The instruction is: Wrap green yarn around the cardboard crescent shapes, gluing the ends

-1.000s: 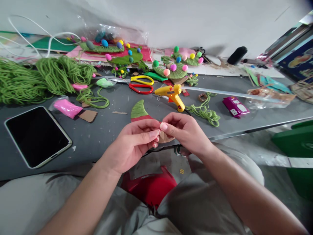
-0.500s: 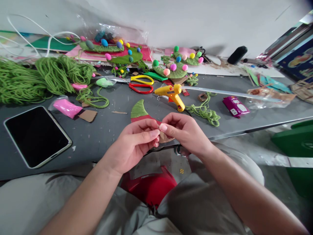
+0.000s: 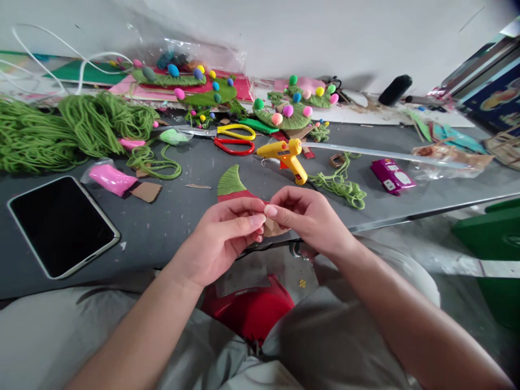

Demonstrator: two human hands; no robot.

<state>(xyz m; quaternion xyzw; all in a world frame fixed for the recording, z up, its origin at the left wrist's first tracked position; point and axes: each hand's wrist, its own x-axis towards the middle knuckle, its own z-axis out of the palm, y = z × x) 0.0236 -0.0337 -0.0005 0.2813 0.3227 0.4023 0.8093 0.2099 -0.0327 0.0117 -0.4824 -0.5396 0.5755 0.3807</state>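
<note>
My left hand [image 3: 227,233] and my right hand [image 3: 306,216] meet over the table's front edge, thumbs and fingertips pinched together. Whatever is between the fingertips is too small to make out. Just behind and under them lies a curved cardboard piece [image 3: 231,183], its tip wrapped in green yarn, then a red band, with bare brown card at the near end; my hands cover its middle. Beyond my right hand lies a yellow glue gun [image 3: 287,158] with a long clear glue stick [image 3: 377,154]. Scissors [image 3: 234,139] with one yellow and one red handle rest behind the piece.
At left are a tablet [image 3: 63,225], green yarn [image 3: 101,122] and a pink packet [image 3: 111,177]. Yarn-wrapped shapes with coloured balls [image 3: 288,116] line the back. A purple packet [image 3: 392,176] and loose green yarn [image 3: 343,187] sit at right. A red stool [image 3: 252,314] is below.
My fingertips have shifted very slightly against each other, still pinched together. Everything on the table stays where it was.
</note>
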